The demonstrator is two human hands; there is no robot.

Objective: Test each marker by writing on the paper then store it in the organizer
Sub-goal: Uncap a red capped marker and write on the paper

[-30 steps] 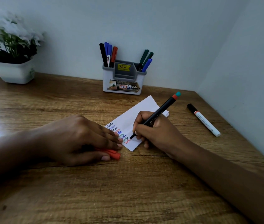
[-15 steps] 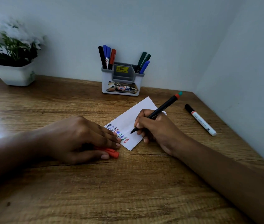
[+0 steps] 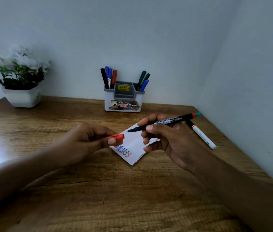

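organizer (image 3: 124, 102) (against wall), markers (image 3: 109, 77) upright in side compartments

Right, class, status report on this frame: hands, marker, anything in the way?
Left hand holds red cap. Right hand holds uncapped marker above paper. Organizer path unobstructed.

Uncapped black marker (image 3: 164, 122) held level above scribbled paper (image 3: 133, 148).

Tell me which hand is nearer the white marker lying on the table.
Right. The right hand, holding the black marker, sits just beside the white marker. The left hand, holding the red cap, is across the paper.
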